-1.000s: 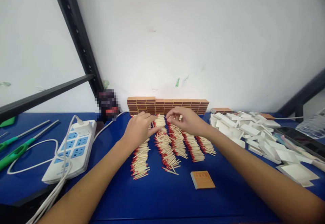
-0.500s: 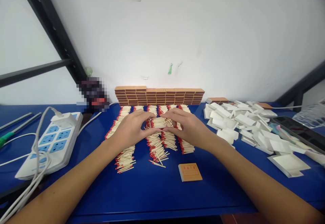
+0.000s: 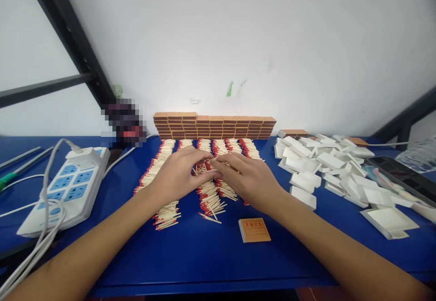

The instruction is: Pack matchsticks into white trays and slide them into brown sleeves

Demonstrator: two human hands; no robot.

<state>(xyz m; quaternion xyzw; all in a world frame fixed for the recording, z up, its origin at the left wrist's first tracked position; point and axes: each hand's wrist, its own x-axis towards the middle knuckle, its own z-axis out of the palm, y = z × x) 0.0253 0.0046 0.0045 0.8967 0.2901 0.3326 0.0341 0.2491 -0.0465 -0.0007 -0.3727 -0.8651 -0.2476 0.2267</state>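
Observation:
My left hand [image 3: 180,173] curves its thumb and fingers around a small gap over the match rows. Meeting it at the fingertips is my right hand [image 3: 248,178], its fingers bent and close together. Whatever lies between the fingertips is mostly hidden; some matches [image 3: 203,168] show in the gap. Under and around both hands, red-headed matches [image 3: 210,196] lie in several rows. An orange matchbox [image 3: 255,230] lies flat nearer the front edge. Behind the rows stands a wide stack of matchboxes [image 3: 214,127].
Many white box trays [image 3: 329,160] are heaped at the right, beside a black phone [image 3: 402,176]. A white power strip [image 3: 73,187] with cables sits at the left on the blue table [image 3: 190,264]. Several matchboxes [image 3: 293,133] lie by the wall.
My right hand has moved left and its fingers now meet my left hand. The match-filled tray seen between my hands before is no longer plainly visible.

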